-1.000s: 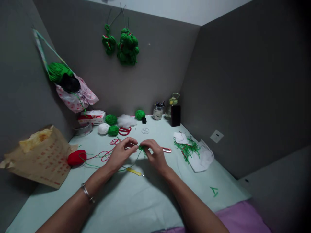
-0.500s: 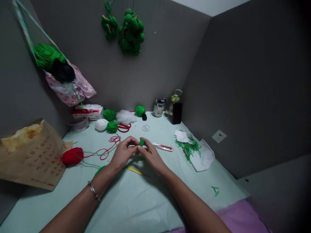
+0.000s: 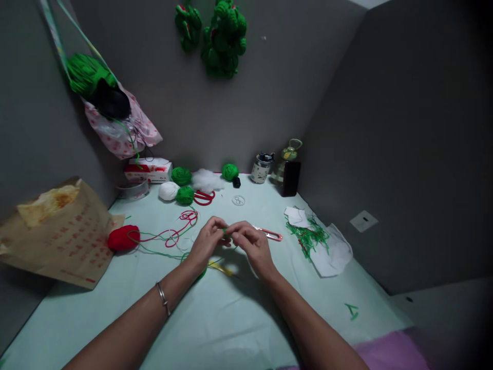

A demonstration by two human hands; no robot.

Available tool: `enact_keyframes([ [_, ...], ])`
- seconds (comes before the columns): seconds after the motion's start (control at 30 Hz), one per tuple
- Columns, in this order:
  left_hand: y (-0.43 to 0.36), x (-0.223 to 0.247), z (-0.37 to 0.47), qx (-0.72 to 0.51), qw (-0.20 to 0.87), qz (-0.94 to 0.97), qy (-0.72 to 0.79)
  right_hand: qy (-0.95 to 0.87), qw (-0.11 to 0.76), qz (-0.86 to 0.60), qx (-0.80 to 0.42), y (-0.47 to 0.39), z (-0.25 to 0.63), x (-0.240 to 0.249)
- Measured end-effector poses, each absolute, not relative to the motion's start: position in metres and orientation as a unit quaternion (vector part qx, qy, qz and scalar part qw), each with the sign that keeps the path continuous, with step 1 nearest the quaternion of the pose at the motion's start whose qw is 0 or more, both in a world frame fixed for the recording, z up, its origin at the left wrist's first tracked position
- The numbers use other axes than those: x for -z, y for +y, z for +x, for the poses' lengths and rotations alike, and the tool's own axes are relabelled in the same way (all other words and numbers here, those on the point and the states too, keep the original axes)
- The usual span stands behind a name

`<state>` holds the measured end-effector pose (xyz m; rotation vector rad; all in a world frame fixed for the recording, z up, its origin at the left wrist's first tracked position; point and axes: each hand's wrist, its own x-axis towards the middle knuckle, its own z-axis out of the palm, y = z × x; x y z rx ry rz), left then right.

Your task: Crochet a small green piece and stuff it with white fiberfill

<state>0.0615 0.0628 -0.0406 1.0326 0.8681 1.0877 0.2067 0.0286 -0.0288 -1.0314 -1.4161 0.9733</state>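
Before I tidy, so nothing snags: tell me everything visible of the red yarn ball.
The red yarn ball is a plump oblong of wool-like yarn, its individual strands blurred. It lies on the pale cover beside the brown paper bag; whether they touch is unclear. A green strand crosses its right end; a red strand trails rightward. The left hand is clear of it.

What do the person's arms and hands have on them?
The left hand and right hand wear no gloves, and no sleeves show. The left arm has a thin, silvery bangle near the wrist. The right arm shows no bangle.
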Motion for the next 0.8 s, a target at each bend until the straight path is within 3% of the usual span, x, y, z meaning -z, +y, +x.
enact_keyframes([
  [0.23, 0.063, 0.036, 0.063, -0.498, 0.622, 0.466, 0.385, -0.526, 0.547, -0.474, -0.447, 0.036, 0.207, 0.034],
  [0.4, 0.063, 0.033, 0.061, -0.528, 0.577, 0.488, 0.387, -0.556, 0.495, -0.504, -0.438, 0.04, 0.211, 0.034],
  [0.8, 0.069, 0.03, 0.052, -0.45, 0.589, 0.552, 0.383, -0.592, 0.475, -0.516, -0.397, 0.039, 0.217, 0.032],
])
